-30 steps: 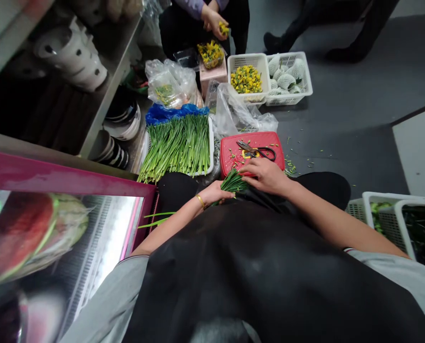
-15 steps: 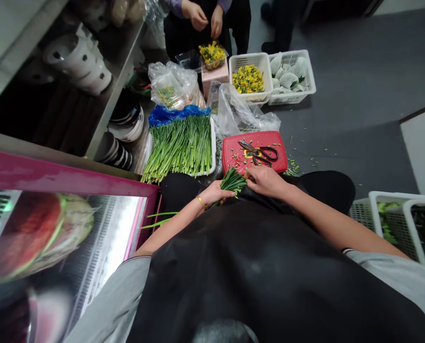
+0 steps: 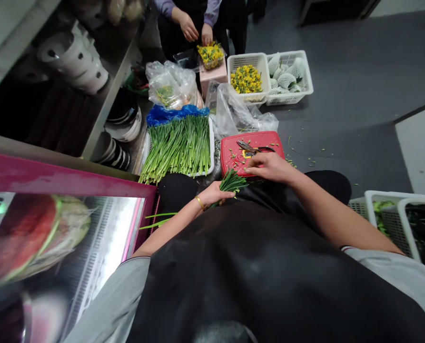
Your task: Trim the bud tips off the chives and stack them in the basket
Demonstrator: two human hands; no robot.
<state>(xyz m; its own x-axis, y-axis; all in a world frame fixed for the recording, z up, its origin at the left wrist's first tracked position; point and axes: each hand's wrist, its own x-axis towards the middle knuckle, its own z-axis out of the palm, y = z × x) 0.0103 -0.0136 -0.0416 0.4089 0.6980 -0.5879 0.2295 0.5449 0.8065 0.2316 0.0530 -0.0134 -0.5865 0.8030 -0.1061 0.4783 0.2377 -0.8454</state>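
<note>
My left hand (image 3: 216, 193) is closed around a small bunch of green flower-chive stems (image 3: 231, 181), their tips pointing up and right. Just right of the bunch, my right hand (image 3: 269, 167) hovers over the near edge of a red plastic lid or box (image 3: 230, 143). Its fingers are loosely bent and slightly apart, and I see nothing in them. Scissors with black handles (image 3: 250, 148) lie on the red surface among scattered green trimmings, partly hidden behind that hand. Left of it, a white basket (image 3: 212, 143) holds many long chive stems (image 3: 180, 143).
Beyond are clear plastic bags (image 3: 233, 112), a white basket of yellow flowers (image 3: 248, 78) and one of net-wrapped produce (image 3: 287, 78). Another person's hands (image 3: 198, 31) are at a flower tub (image 3: 211, 55). A pink-framed display case (image 3: 126, 186) stands left; vegetable baskets (image 3: 383, 197) stand right.
My right hand has come away from the chive bunch and moved slightly up and right over the red surface, covering part of the scissors' handles. The other person's hand has lowered into the flowers.
</note>
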